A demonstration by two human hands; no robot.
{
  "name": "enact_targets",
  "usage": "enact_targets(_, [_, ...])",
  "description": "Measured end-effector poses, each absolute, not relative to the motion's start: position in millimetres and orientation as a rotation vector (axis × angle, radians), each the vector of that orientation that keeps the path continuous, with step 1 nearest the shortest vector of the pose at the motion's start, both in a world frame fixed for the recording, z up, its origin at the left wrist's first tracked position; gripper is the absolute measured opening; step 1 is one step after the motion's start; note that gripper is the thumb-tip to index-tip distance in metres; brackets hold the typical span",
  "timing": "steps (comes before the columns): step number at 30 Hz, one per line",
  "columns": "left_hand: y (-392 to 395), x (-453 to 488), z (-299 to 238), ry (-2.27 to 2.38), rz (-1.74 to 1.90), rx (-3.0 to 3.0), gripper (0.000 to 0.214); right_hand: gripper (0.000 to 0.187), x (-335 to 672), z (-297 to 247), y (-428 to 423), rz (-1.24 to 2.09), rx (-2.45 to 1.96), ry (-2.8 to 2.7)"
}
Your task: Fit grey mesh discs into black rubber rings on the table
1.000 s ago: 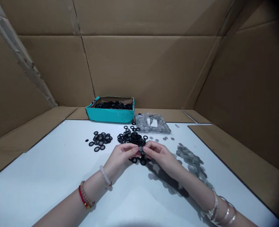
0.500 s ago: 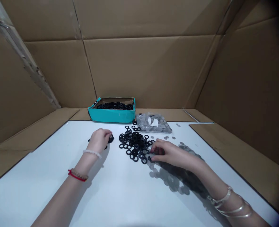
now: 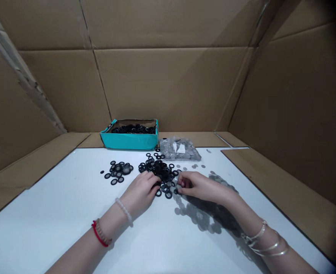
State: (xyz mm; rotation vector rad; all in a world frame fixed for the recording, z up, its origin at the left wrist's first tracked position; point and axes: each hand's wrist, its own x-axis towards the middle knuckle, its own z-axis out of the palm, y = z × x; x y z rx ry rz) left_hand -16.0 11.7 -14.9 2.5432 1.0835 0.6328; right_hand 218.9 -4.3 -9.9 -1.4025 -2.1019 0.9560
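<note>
My left hand (image 3: 141, 192) rests on the white table (image 3: 71, 213), its bent fingertips pinched into the near edge of a loose heap of black rubber rings (image 3: 159, 171). My right hand (image 3: 198, 186) lies just right of the heap, thumb and fingers pinched together on something too small to make out. Flat grey discs (image 3: 205, 220) are scattered on the table beside and under my right forearm. A smaller group of black rings (image 3: 118, 170) lies apart on the left.
A teal box (image 3: 129, 141) filled with black rings stands at the back of the table. A clear bag of grey discs (image 3: 179, 149) lies next to it. Cardboard walls (image 3: 168, 83) enclose the table on three sides.
One second ago both hands met over the ring heap. My left hand then went to the small left group and has come back to the heap; my right hand dropped to the table beside the heap.
</note>
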Motion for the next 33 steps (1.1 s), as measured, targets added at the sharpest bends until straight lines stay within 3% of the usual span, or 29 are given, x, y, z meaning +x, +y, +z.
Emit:
enact_targets(11, [18, -19, -13, 1.131, 0.666, 2.379, 0.022, 0.010, 212, -12, -1, 0.952, -1.358, -2.046])
enact_targets(16, [14, -11, -6, 1.063, 0.883, 1.929, 0.015, 0.012, 204, -11, 0, 1.014, -1.288, -1.921])
enact_targets(23, [11, -4, 2, 1.018, 0.855, 1.259, 0.021, 0.014, 205, -9, 3, 0.709, -1.343, -1.945])
enact_targets(29, [8, -4, 1, 0.927, 0.871, 1.093, 0.029, 0.026, 185, -1, -5, 1.134, -1.184, -1.529])
enact_targets(33, [5, -3, 2, 0.879, 0.891, 1.089, 0.028, 0.028, 175, -4, -9, 1.221, -1.132, -1.469])
